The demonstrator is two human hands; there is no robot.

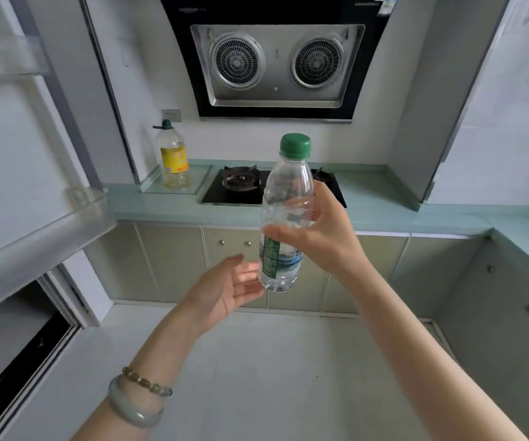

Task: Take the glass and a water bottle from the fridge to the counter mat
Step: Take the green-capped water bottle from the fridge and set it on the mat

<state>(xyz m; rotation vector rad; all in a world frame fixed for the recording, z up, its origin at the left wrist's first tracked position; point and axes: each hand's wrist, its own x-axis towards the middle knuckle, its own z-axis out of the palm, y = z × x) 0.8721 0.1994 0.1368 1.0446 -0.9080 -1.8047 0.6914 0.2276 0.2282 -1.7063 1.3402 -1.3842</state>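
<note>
While the right hand (pixel 317 237) carries the bottle in mid-air, glass and mat are not in view: carry step, part done.

Right hand: thumb and fingers curled round the middle of the clear plastic water bottle with a green cap (pixel 285 198), just above its label; bottle near upright, short of the pale green counter (pixel 384 208) and in line with the black gas hob (pixel 240 186). Left hand (pixel 225 291): palm up, fingers straight and relaxed, holding nothing, tips just beside the bottle's base; contact cannot be told. White fridge door (pixel 18 186) stands open at left. Judgement: bottle fetched, not yet set down. Next move calls for finding the mat, lowering the bottle upright onto it, then fetching the glass with the free hand.
</note>
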